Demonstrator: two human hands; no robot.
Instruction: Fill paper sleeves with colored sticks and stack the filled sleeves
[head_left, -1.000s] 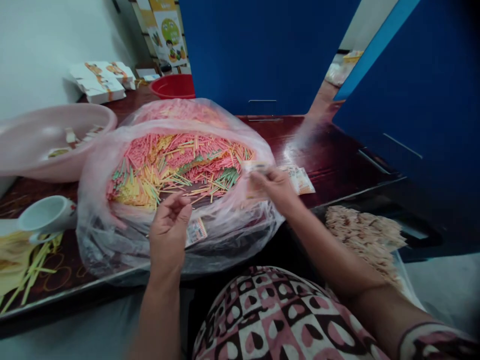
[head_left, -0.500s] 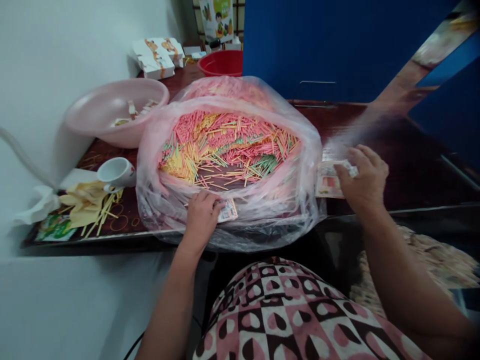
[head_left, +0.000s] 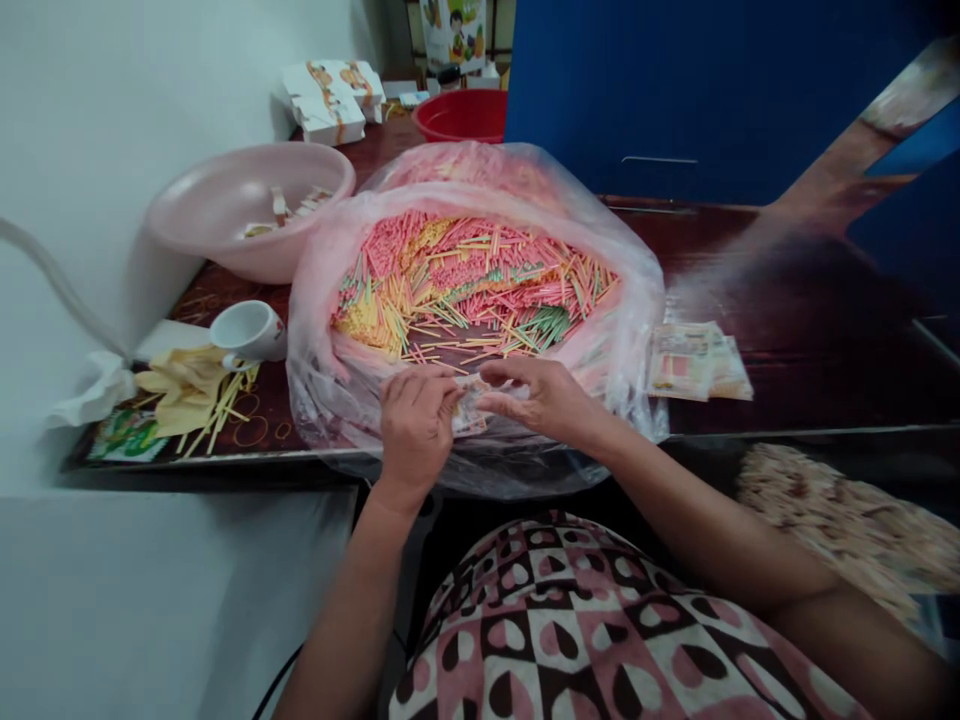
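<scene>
Where the printed paper slip (head_left: 469,408) sits: between both hands, over the bag's front edge, long side roughly crosswise, partly hidden
Left hand (head_left: 417,432): curled, fingertips gripping it
Right hand (head_left: 544,398): fingers closed on its other side, equally near
Around: clear plastic bag (head_left: 322,400) of coloured sticks (head_left: 472,290)

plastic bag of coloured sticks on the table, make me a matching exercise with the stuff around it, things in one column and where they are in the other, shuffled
Things:
1. pink basin
2. red bowl
3. white cup
4. paper packets

Places:
A. on the table, right of the plastic bag
B. beside the yellow sticks
C. beyond the bag, toward the far end of the table
D. left of the bag, with a few small pieces inside

Pairs: 1-D, 2-C, 3-B, 4-A
</scene>
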